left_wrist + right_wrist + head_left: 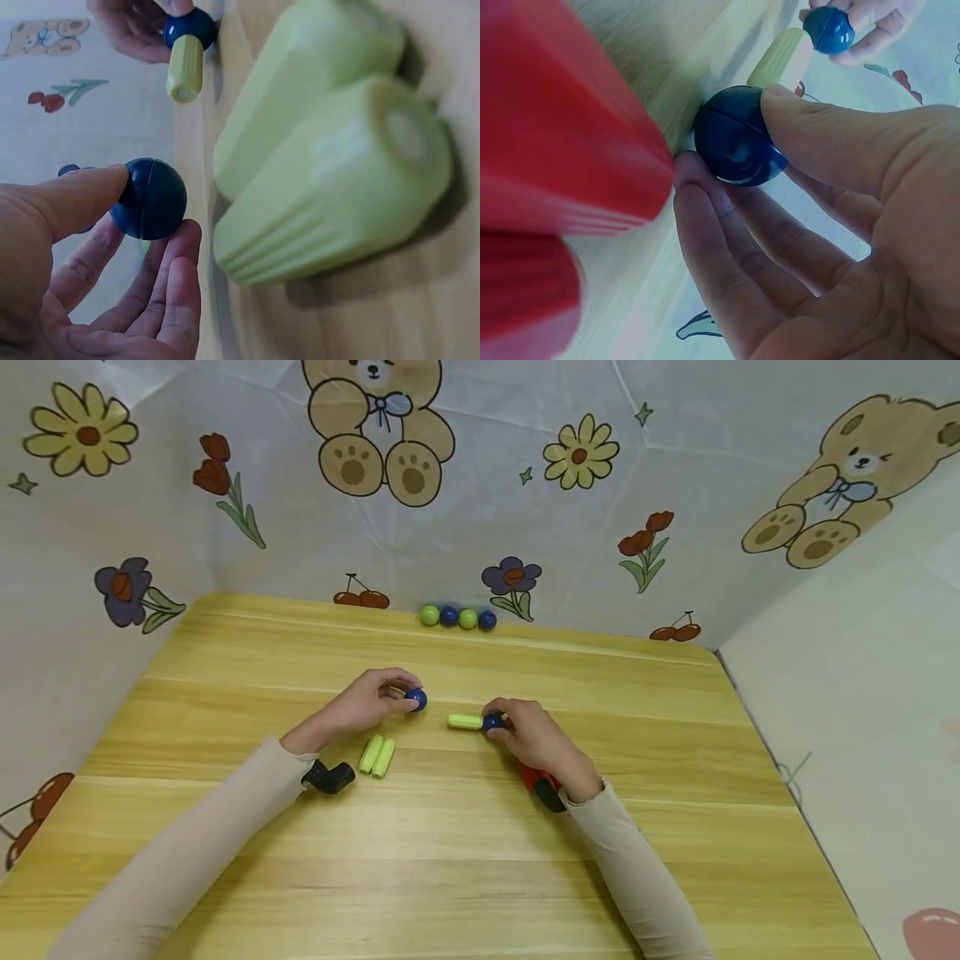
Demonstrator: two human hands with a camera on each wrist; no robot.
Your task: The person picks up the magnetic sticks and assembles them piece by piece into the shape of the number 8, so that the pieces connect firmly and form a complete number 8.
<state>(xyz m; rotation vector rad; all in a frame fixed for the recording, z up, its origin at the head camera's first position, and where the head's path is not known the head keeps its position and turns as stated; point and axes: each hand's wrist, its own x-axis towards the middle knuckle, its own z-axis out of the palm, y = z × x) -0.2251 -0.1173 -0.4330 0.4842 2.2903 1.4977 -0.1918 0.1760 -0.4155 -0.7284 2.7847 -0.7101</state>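
In the head view my left hand (363, 702) pinches a blue ball (417, 699) between thumb and fingers, over the middle of the table. To its right, my right hand (534, 737) grips a second blue ball (492, 722) by thumb and fingertips. A yellow-green ribbed rod (464, 722) extends from that ball toward the left hand, and its free end shows a grey disc in the left wrist view. Between the left hand's ball (829, 30) and this rod (781, 60) there is a gap.
Two yellow-green rods (377, 756) lie side by side near my left wrist. Red rods (570, 135) lie beside my right hand, mostly hidden in the head view. Along the table's back edge stands a row of green and blue balls (468, 619), against a printed cloth (465, 535).
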